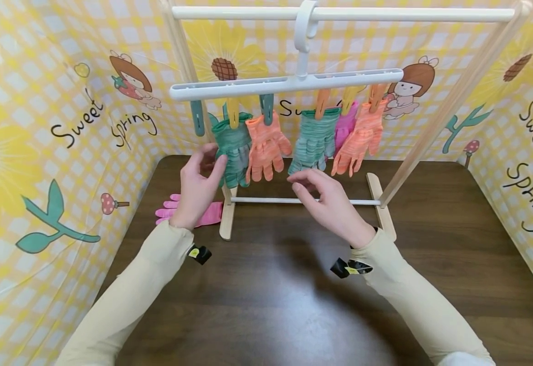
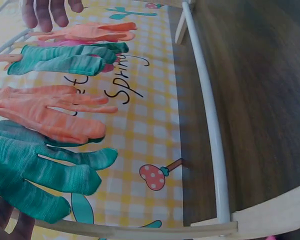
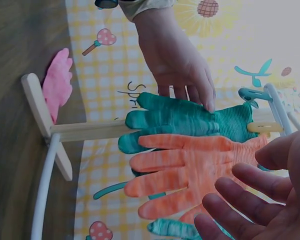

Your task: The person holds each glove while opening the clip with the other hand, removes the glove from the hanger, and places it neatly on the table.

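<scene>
My left hand is at the outer edge of a green knit glove, its thumb in front and fingers partly hidden behind. That glove hangs from a yellow clip on a white hanger. Beside it an orange glove hangs from a teal clip. My right hand, palm toward the gloves and fingers loosely bent, is just below a second green glove; contact is unclear. Farther right hang a pink glove, partly hidden, and another orange glove.
The hanger hooks over the top rail of a wooden stand with a white lower bar. One teal clip at the left end holds nothing. A pink glove lies on the dark table. Patterned cloth encloses the back and sides.
</scene>
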Motion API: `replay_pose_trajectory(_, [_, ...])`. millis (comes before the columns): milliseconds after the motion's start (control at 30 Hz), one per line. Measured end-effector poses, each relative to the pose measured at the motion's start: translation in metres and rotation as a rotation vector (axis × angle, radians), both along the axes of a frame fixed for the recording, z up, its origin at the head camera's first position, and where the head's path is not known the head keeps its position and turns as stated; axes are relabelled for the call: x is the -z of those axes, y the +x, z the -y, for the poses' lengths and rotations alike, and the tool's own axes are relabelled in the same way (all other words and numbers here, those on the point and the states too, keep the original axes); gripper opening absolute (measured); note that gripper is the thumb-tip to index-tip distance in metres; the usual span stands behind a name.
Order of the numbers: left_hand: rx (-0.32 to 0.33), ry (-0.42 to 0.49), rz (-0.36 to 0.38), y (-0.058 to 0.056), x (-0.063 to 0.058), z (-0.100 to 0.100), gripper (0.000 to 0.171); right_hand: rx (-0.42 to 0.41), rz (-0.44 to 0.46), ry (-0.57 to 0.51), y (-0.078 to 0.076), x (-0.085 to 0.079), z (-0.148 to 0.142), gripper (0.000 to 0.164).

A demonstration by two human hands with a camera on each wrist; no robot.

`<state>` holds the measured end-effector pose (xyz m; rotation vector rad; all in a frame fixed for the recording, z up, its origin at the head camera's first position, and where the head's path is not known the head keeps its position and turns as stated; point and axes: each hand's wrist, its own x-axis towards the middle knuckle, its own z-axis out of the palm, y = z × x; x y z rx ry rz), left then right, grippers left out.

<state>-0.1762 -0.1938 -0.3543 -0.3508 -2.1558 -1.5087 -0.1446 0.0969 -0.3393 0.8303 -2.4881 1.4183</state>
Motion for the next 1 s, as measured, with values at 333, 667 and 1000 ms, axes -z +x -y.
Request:
replay_pose_trajectory(333, [0.067,0.064,0.017,-0.009,-0.010,-0.007,0.032,-0.013,-0.010,-0.023,-0.005,-0.015,0.010,0.023])
replay_pose_trajectory(667, [0.090,0.126,-0.023,-0.010,-0.017,-0.009,0.026,-0.028,-0.029,-0.049,-0.004,-0.019,0.022,0.022])
replay_pose_trajectory(1000, [0.126,0.184,-0.066,-0.003,-0.017,-0.005,0.023,-0.082,-0.114,-0.090,-0.007,-0.030,0.040,0.029])
